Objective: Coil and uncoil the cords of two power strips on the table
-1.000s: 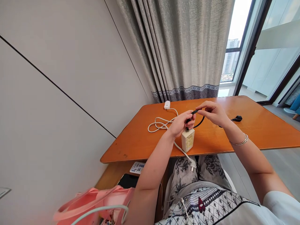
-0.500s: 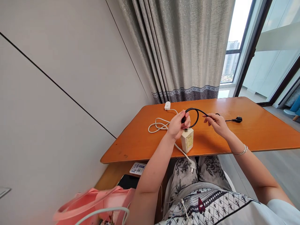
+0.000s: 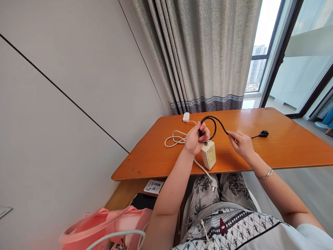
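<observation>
The person is holding a black cord (image 3: 221, 123) above the wooden table (image 3: 291, 149), the two hands standing apart. The left hand (image 3: 194, 139) is wrapping its fingers around a thicker black part just above a cream box (image 3: 208, 154), while the right hand (image 3: 241, 143) is pinching one strand between thumb and fingers. Between them the cord is arching up, with a loop bending back toward the box's top; whether it is joining the box there, one cannot tell. A black plug (image 3: 264, 133), seemingly the cord's own, is lying on the table beyond the right hand. The cord is looking light and springy, probably bending easily but resisting tight turns, and its smooth skin may be slipping under a loose pinch. The thicker part is likely offering the firmest grip; the box, probably hard and heavier, is best suiting a hold by its sides.
</observation>
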`<state>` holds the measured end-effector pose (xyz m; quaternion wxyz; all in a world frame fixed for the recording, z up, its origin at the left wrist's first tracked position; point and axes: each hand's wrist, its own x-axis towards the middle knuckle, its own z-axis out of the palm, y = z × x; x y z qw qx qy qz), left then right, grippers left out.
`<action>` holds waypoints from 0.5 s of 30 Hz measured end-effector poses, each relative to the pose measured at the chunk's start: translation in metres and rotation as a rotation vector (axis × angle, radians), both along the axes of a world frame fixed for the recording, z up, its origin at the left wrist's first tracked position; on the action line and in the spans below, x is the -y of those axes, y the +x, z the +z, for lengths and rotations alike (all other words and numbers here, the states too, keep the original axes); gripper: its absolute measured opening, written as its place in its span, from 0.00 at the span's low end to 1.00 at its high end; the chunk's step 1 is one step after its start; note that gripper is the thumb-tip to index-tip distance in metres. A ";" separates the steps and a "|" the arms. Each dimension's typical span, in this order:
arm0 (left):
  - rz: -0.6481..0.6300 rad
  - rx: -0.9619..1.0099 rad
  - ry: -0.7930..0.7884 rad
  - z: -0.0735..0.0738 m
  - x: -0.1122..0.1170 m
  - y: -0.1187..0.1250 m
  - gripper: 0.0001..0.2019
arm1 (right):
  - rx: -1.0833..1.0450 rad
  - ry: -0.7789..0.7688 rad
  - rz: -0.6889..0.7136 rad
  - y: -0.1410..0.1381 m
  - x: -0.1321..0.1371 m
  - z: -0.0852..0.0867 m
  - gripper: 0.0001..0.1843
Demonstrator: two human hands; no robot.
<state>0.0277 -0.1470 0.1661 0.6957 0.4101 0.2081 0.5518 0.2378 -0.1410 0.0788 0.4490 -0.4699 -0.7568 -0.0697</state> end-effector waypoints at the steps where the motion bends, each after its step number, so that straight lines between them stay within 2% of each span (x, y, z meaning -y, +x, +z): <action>1: 0.001 -0.005 0.010 -0.001 0.000 0.001 0.23 | 0.069 -0.022 -0.005 -0.003 0.004 0.003 0.19; 6: -0.015 -0.013 0.053 -0.001 0.003 0.003 0.22 | 0.338 -0.132 -0.018 -0.020 0.026 0.023 0.19; 11: -0.091 -0.020 0.107 -0.005 0.007 0.004 0.22 | 0.494 -0.290 -0.035 -0.033 0.043 0.044 0.18; 15: -0.061 -0.040 0.200 -0.011 0.006 0.003 0.22 | 0.524 -0.357 -0.001 -0.035 0.051 0.045 0.22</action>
